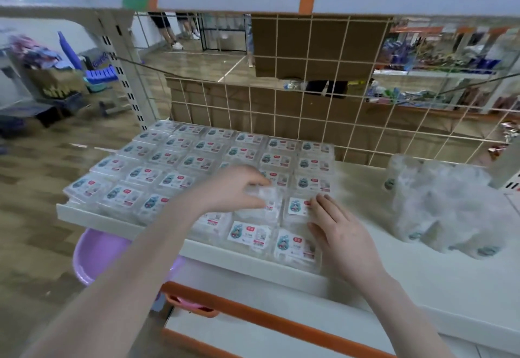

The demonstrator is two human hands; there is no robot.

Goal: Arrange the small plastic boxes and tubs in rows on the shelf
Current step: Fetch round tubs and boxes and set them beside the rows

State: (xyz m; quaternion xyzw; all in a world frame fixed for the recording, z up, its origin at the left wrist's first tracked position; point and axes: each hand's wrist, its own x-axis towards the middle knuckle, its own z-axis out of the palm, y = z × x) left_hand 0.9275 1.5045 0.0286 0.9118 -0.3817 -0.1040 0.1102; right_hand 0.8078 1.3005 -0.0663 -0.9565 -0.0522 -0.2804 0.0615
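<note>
1. Shelf [365, 188]: a white board backed by a wire grid [309, 121].
2. Rows of small clear boxes [174, 160]: labelled, covering the shelf's left half from back edge to front edge.
3. Left hand [233, 188]: fingers curled, pinching a clear box [267, 194] above the rows, near the front edge.
4. Right hand [340, 233]: fingers straight, resting flat on a labelled box [298, 205] at the right end of the rows.
5. Heap of clear tubs [444, 205]: unsorted, toward the shelf's right edge, well apart from both hands.
</note>
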